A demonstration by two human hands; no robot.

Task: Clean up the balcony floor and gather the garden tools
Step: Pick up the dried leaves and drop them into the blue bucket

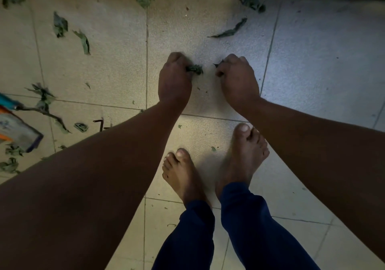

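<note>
- The leaf-gathering step is in hand: a crumpled, wilted green leaf point(195, 69) is grasped in the curled fingers of the left hand point(174, 80).
- A dark leaf scrap point(218, 63) is pinched at the clenched fingertips of the right hand point(239, 77).
- Further curled green leaves point(230, 31) are left on the pale tiled floor point(312, 50) beyond the fingers; reaching them is judged next.

A single head-worn wide-angle camera looks steeply down from close above at the tiled floor point(312, 61), both outstretched forearms and bare feet point(245, 155) filling the frame.
</note>
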